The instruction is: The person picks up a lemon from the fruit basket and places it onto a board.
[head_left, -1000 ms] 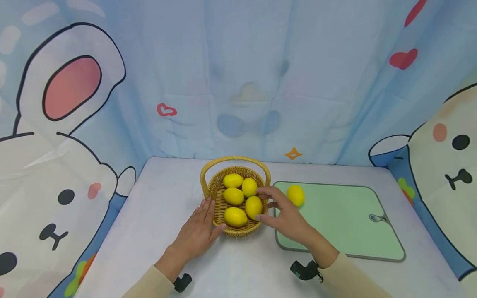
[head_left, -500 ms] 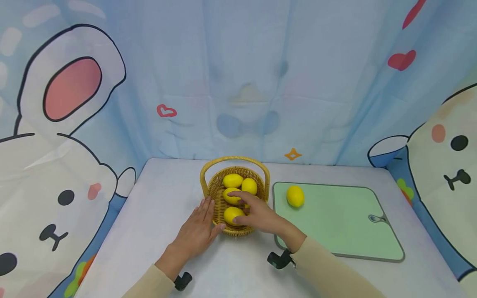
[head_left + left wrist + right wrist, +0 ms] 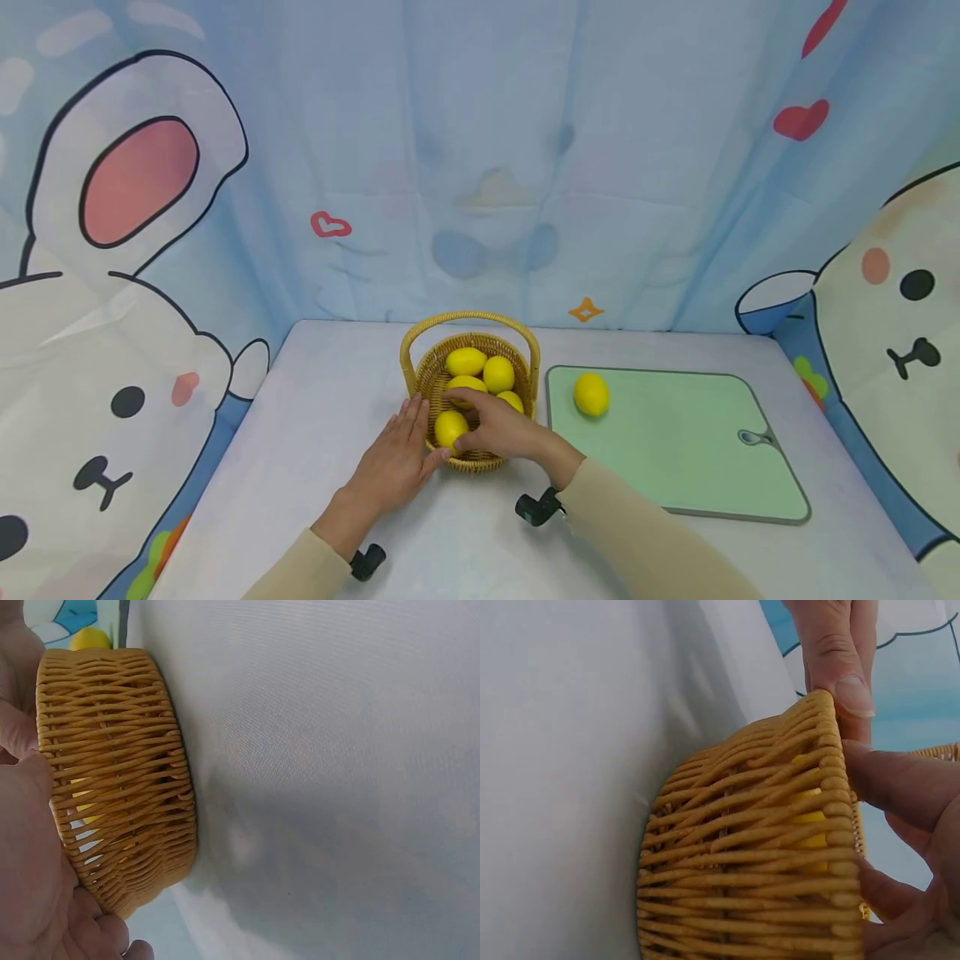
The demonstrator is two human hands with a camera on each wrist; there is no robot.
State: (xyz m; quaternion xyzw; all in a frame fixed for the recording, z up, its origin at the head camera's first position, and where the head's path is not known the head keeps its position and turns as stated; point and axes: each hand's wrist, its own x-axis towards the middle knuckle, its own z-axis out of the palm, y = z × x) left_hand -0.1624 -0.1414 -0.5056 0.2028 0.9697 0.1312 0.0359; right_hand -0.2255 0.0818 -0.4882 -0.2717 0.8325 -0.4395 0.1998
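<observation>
A woven basket [image 3: 468, 464] with an arched handle holds several yellow lemons. My left hand [image 3: 386, 458] rests against the basket's left side, fingers straight and thumb at the front rim. Inside, my right hand [image 3: 502, 425] reaches over the front rim with thumb and fingers curved round the front lemon [image 3: 451, 427]. Behind that hand, another lemon [image 3: 511, 400] is partly covered. More lemons, such as the back one [image 3: 466, 361], lie farther in. In the right wrist view, the basket's woven wall [image 3: 750, 847] hides most of the fruit.
A pale green cutting board [image 3: 675, 450] with a grey edge lies right of the basket. One lemon [image 3: 592, 394] sits at its back left corner. A blue patterned curtain [image 3: 487, 167] hangs behind the white table [image 3: 337, 358].
My right hand has moved left from the basket's right rim into the basket. The front lemon has shifted left and turned. My left hand has stayed at the basket's side.
</observation>
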